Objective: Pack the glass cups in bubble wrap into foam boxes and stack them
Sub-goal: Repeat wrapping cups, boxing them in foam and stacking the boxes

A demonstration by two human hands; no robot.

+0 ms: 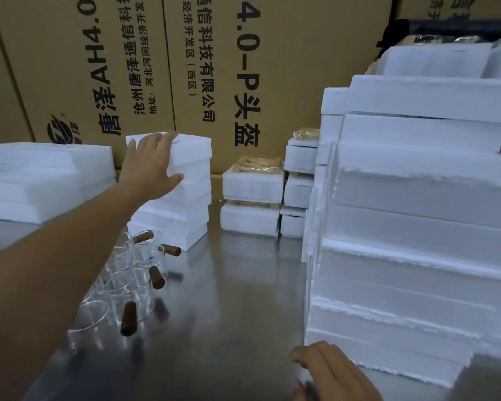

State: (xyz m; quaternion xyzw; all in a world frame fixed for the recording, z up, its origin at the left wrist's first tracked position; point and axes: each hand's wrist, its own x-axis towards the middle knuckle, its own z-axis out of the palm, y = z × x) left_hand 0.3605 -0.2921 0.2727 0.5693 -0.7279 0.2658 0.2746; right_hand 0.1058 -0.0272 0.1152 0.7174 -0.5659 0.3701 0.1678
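**Left hand laid on foam stack**

The left hand (pixel 152 166) is stretched forward with fingers straight and spread, and is laid against the top of a foam stack (pixel 185 204) at the back of the desk (pixel 237 299). Nothing is gripped by it. The right hand (pixel 330 371) is held low beside the foot of a tall foam pile (pixel 402 256), with fingers loosely curled and nothing held. The cups (pixel 128 273), fitted with brown handles, are clustered on the desk under the left forearm, just in front of the foam stack. Printed cartons (pixel 70 68) are stood behind.
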